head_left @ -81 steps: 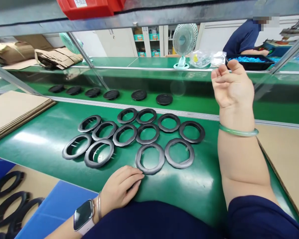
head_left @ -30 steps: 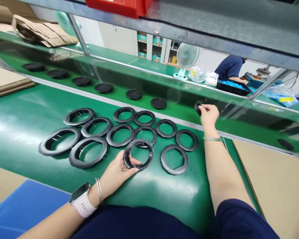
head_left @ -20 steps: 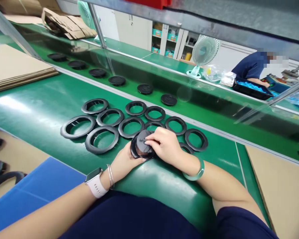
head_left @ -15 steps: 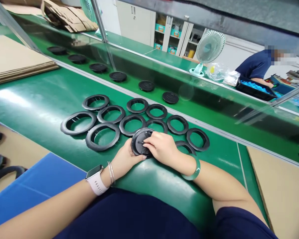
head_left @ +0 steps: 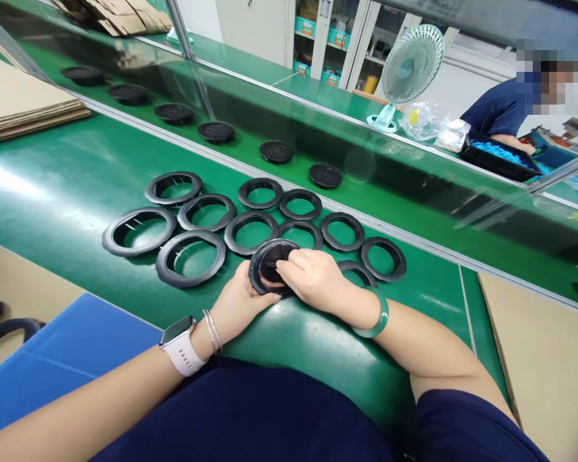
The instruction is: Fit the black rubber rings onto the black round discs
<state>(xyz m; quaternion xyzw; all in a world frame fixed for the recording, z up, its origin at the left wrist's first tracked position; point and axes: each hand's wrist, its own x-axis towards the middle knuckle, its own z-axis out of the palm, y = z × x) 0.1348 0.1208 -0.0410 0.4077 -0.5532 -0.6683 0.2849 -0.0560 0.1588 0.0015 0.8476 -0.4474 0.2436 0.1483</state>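
Observation:
My left hand point(head_left: 241, 298) grips a black plastic ring point(head_left: 257, 269) tilted up off the green table point(head_left: 77, 186). My right hand point(head_left: 313, 277) presses a black round disc point(head_left: 271, 266) into that ring from the front. Several more black rings point(head_left: 202, 212) lie flat in rows just beyond my hands. One ring point(head_left: 359, 269) is partly hidden behind my right wrist. Several black discs point(head_left: 275, 151) lie in a row on the green conveyor belt point(head_left: 250, 115) behind a metal rail.
Cardboard sheets point(head_left: 14, 106) are stacked at the far left, another cardboard point(head_left: 544, 359) lies at the right. A blue sheet point(head_left: 72, 359) sits at my near left. A small fan point(head_left: 407, 67) stands beyond the belt. A person point(head_left: 501, 109) in blue works at the far right.
My left hand picked a ring off the table while my right hand took a disc from the belt. Both came together, and the disc now sits pressed into the ring.

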